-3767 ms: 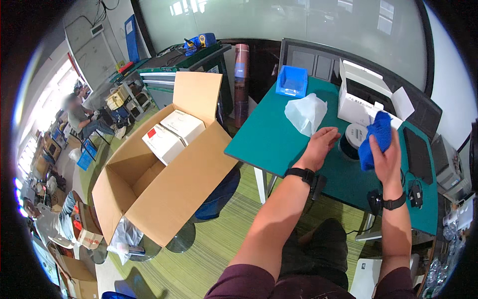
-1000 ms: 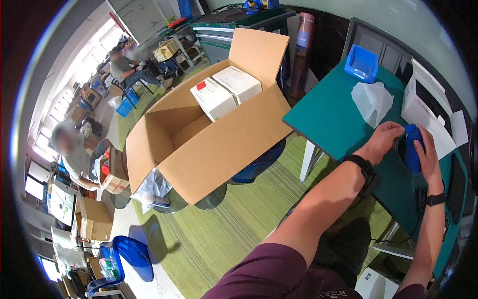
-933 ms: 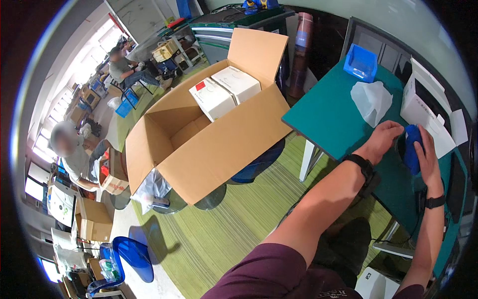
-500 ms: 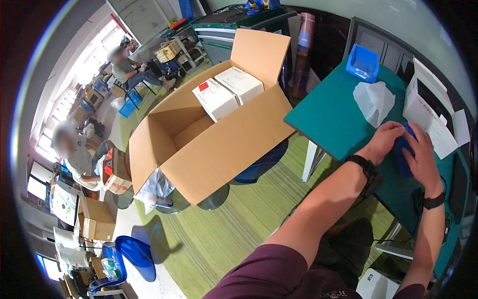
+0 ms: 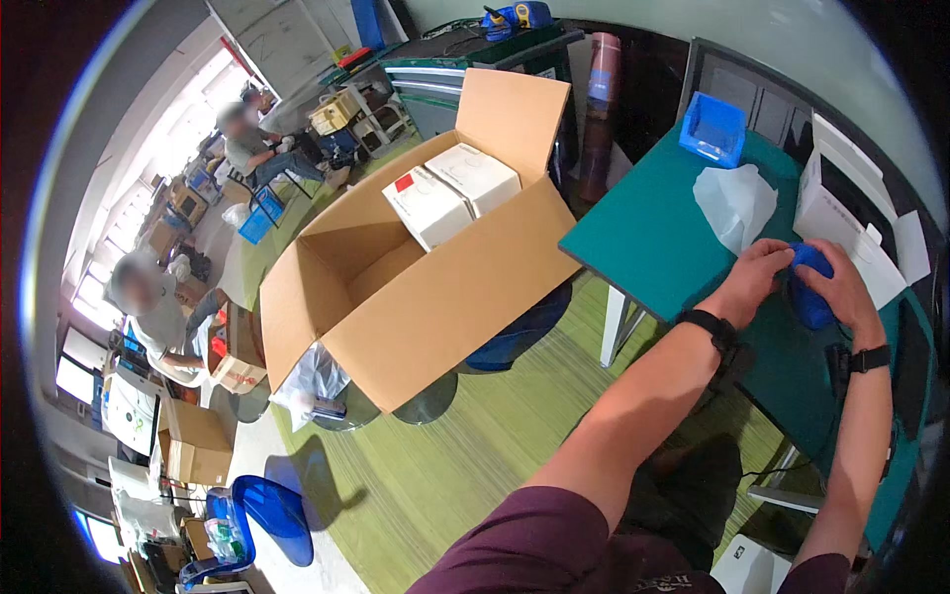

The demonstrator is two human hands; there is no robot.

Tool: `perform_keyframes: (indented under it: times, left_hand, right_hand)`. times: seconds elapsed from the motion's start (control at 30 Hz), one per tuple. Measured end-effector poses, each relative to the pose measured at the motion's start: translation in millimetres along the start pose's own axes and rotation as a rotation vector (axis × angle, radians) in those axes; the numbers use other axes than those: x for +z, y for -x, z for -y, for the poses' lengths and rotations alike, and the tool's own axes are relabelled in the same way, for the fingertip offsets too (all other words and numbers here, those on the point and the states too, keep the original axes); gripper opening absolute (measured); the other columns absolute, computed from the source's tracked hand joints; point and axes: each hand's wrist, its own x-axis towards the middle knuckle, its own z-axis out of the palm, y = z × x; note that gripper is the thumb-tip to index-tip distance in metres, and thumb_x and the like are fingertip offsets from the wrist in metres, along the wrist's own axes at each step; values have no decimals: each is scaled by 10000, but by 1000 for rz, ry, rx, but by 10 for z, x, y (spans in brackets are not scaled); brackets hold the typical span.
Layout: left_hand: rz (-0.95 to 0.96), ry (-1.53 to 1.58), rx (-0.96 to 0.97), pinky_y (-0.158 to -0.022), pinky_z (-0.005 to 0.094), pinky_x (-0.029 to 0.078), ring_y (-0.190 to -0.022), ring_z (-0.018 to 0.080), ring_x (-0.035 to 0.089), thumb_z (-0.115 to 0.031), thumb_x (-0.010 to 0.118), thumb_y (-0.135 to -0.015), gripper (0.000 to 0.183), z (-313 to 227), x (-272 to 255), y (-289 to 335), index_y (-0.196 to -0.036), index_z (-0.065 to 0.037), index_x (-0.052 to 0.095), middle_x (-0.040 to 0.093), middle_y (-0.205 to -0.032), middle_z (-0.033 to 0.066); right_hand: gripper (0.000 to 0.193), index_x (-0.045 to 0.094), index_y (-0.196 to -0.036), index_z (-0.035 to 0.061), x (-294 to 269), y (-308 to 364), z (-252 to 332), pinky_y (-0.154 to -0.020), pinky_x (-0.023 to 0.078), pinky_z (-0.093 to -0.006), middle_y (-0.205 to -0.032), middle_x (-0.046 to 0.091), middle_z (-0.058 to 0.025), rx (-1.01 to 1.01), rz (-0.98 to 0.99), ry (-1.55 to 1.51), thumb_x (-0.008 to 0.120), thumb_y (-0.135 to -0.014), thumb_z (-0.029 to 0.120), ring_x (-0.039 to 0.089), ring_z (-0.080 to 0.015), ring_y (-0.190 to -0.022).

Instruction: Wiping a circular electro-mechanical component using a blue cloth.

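Observation:
Over the green table (image 5: 643, 233), both hands are on a blue rounded object (image 5: 813, 305), whose exact kind I cannot make out. The fingers of my left hand (image 5: 754, 279) are pinched together at its upper left edge. My right hand (image 5: 843, 289) curls round its upper right side and covers part of it. Just beyond the left hand lies a crumpled white sheet (image 5: 734, 206). An opened white box (image 5: 829, 203) with raised flaps stands beyond the right hand.
A blue plastic bin (image 5: 713, 130) sits at the table's far edge. Left of the table, a large open cardboard box (image 5: 450, 287) holds two white boxes (image 5: 450, 193). A blue trash can (image 5: 277, 515) is at lower left. Two people sit at far left.
The blue object has turned in my hands, and more of its rounded side shows. Both hands have shifted slightly with it. The whole view has tilted a little.

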Motion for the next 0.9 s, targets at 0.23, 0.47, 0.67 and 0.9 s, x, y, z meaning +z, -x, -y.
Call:
perform_keyframes:
  times: [0.23,0.47,0.67,0.9]
  left_hand:
    - [-7,-44,-1,-1019,389,418,-1126,182,531,-338,653,-1006,438,17,-22,-15,-1360,-89,591,597,-1192,33]
    - [26,-52,-12,-1065,394,411,-1196,197,540,-339,647,-1023,478,-8,-31,-9,-1396,-51,568,608,-1247,50]
    - [13,-22,-30,-1075,388,414,-1197,182,542,-311,643,-1032,421,21,-48,-1,-1358,-53,579,612,-1244,42]
    - [-14,-75,-68,-1010,364,442,-1152,158,573,-279,612,-1052,375,-6,-12,9,-1349,-52,584,634,-1231,28]
  right_hand:
    - [502,664,-1223,14,103,31,-327,-976,481,-342,-1059,704,-135,121,-145,-308,682,-979,452,656,-222,-1033]
    - [531,660,-1086,-21,120,229,-311,-873,515,-494,-1029,702,-286,244,-381,11,610,-1010,502,666,-473,-1011]
    - [383,639,-1130,0,249,522,-22,-860,524,-537,-1115,678,-287,146,-469,321,552,-1058,366,643,-482,-1034]
    - [684,579,-1443,135,298,600,384,-1136,395,-569,-1485,536,-160,-172,-352,410,802,-824,325,490,-406,-1387]
